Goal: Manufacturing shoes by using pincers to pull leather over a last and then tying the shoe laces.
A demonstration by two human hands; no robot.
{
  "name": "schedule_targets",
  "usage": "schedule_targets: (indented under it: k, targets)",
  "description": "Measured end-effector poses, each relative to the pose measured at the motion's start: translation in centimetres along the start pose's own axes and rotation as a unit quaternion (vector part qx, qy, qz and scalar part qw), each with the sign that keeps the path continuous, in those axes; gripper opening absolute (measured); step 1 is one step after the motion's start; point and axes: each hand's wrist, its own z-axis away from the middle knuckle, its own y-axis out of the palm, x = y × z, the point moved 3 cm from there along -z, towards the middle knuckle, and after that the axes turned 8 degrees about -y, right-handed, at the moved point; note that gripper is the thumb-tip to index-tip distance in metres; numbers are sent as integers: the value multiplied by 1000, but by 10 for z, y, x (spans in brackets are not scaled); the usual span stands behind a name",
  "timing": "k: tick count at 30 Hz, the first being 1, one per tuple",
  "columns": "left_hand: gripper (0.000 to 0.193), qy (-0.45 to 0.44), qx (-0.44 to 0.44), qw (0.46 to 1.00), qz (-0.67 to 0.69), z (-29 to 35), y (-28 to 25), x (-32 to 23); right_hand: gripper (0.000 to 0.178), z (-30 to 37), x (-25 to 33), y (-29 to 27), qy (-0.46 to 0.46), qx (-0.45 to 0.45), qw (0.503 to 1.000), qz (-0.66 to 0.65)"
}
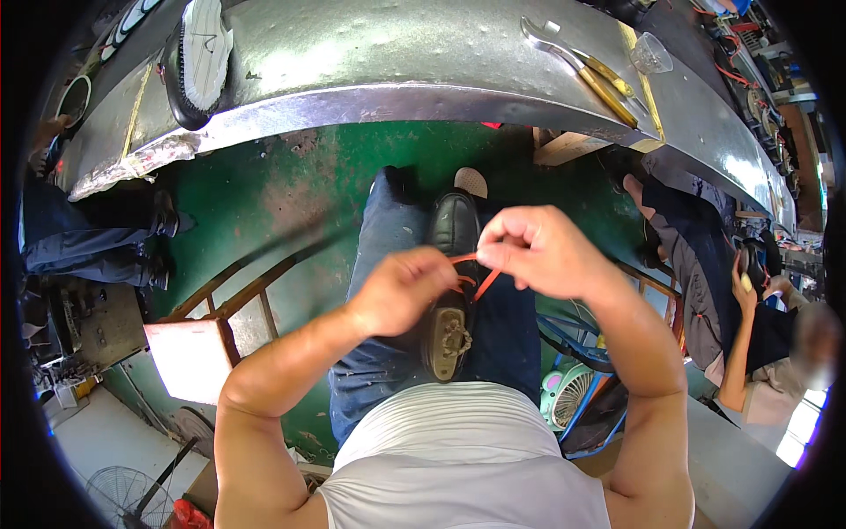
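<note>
A black shoe lies lengthwise on my lap, its toe pointing toward the bench. A worn brownish-green shoe last fills its heel end. Above the shoe's middle, an orange lace runs between my hands. My left hand pinches the lace at the shoe's left side, its fingertips partly hidden. Thumb and forefinger of my right hand close on the lace just right of the shoe. Where the lace threads into the shoe is partly covered by my left fingers.
A metal-topped bench crosses ahead, bearing another black shoe, pincers and a clear plastic cup. A wooden-legged stool stands left, a small green fan right. Other people sit at both sides; the right one holds a shoe.
</note>
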Motion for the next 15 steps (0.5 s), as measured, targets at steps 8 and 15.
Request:
schedule_targets:
  k: [8, 15]
  targets:
    - [32, -214, -58, 865, 451, -11, -19, 15, 47, 20, 9, -60, 57, 83, 943, 316]
    - [49, -43, 134, 984, -106, -38, 5, -51, 21, -29, 51, -21, -126, 30, 976, 175]
